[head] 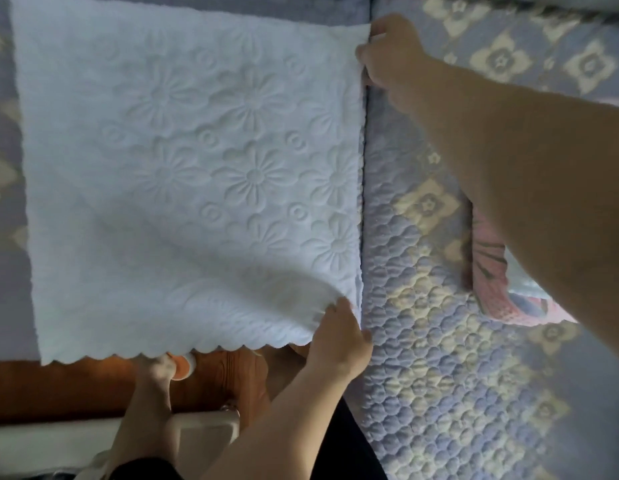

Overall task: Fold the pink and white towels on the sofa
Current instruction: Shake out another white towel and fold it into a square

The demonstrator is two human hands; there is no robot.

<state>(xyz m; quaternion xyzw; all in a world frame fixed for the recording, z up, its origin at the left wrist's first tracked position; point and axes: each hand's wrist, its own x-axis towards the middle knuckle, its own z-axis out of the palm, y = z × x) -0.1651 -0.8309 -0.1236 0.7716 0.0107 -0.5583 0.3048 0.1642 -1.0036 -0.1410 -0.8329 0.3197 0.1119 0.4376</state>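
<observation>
A white towel with an embossed flower pattern and a scalloped near edge lies spread flat on the sofa's left seat cushion. My left hand pinches its near right corner, lifted slightly off the cushion. My right hand grips its far right corner at the gap between the cushions. A pink towel with dark lines lies folded on the right cushion, mostly hidden under my right forearm.
The sofa wears a quilted lilac cover with cream flower patches. A seam divides the two cushions. Below the seat edge are a wooden floor, my bare leg and foot, and a white object.
</observation>
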